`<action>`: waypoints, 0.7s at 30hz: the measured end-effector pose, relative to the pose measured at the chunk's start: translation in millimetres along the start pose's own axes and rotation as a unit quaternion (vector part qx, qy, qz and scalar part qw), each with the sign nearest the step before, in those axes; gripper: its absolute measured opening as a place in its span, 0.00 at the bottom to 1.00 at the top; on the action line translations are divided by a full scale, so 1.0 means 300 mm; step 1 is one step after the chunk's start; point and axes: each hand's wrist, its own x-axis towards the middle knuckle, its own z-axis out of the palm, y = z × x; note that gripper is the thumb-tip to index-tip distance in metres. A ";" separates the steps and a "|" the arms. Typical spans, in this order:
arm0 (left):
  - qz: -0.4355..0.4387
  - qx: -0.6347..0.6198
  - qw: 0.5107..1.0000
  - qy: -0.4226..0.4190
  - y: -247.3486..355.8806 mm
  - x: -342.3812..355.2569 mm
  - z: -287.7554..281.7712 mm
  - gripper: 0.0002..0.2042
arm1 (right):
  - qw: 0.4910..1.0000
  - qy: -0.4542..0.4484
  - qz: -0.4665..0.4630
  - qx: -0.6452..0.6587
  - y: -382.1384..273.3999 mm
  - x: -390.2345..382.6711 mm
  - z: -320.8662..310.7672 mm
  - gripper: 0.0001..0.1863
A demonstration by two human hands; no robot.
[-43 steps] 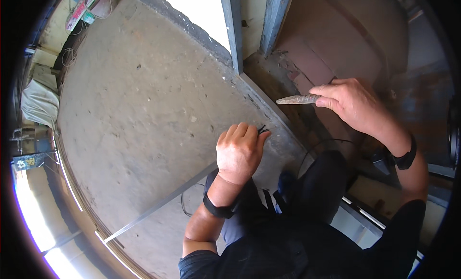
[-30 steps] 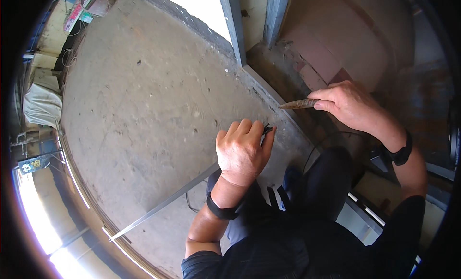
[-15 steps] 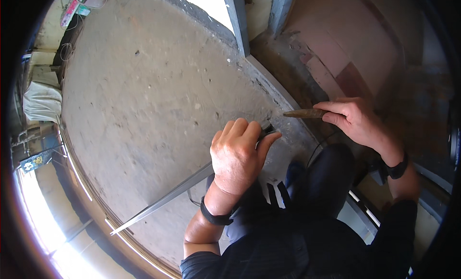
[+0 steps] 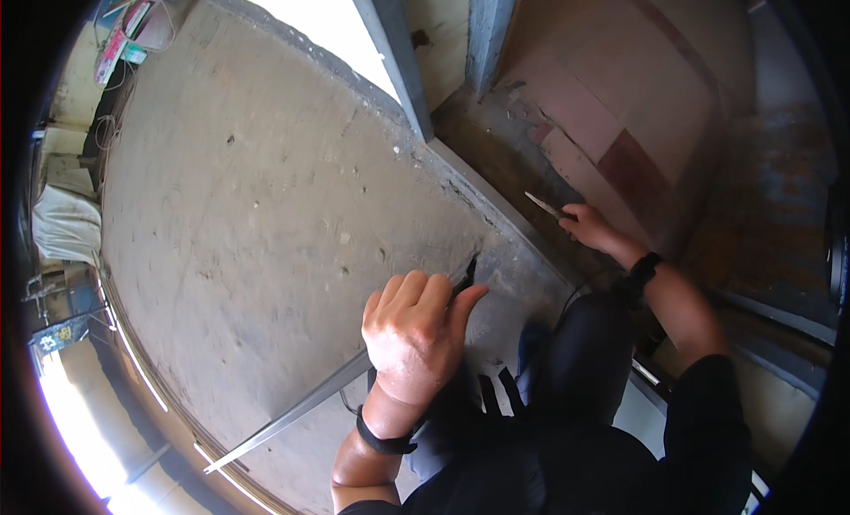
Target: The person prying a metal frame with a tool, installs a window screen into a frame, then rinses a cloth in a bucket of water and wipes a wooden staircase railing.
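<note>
Long bar [image 4: 323,387]: smooth, glossy, metal-looking. Floor [image 4: 266,223]: matt, rough, pitted. Draped sheet [image 4: 66,224]: creased, cloth-like.

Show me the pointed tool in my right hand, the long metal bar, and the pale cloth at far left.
Pointed tool [image 4: 544,204]: head view, middle of its exposed length.
Long metal bar [image 4: 294,410]: head view, midway along its visible length.
Pale cloth [image 4: 67,224]: head view, its draped middle.

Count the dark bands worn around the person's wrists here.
2. The left band is around the wrist behind the left hand; the right band is around the wrist behind the right hand. The bands' undersides are hidden.
</note>
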 end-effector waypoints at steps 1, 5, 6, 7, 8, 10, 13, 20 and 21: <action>0.000 0.004 1.000 0.001 -0.008 0.002 -0.002 0.15 | 1.000 0.007 -0.001 0.002 0.012 0.017 0.010 0.17; -0.006 0.003 1.000 -0.012 -0.008 0.024 0.015 0.17 | 0.994 0.111 0.005 0.000 0.154 0.131 0.022 0.14; -0.004 0.012 1.000 -0.008 -0.008 0.022 -0.002 0.17 | 0.993 0.116 -0.007 -0.020 0.147 0.178 0.035 0.14; -0.007 0.018 1.000 -0.013 -0.012 0.020 0.003 0.17 | 0.991 0.128 -0.010 -0.043 0.150 0.205 0.035 0.14; -0.011 0.023 0.999 -0.019 -0.015 0.023 0.008 0.17 | 0.972 0.185 -0.106 -0.096 0.149 0.239 0.033 0.13; 0.000 0.032 0.999 -0.016 -0.022 0.025 0.021 0.18 | 0.939 0.240 -0.201 -0.146 0.107 0.296 0.035 0.12; 0.004 0.032 0.999 -0.020 -0.019 0.024 0.030 0.19 | 0.935 0.259 -0.216 -0.107 -0.010 0.369 0.036 0.16; -0.056 0.052 0.991 -0.113 -0.064 -0.057 -0.102 0.23 | 0.898 0.309 -0.269 -0.158 -0.115 0.279 -0.068 0.24; -0.082 0.047 0.989 -0.110 -0.095 -0.085 -0.122 0.24 | 0.897 0.296 -0.279 -0.174 -0.106 0.247 -0.099 0.24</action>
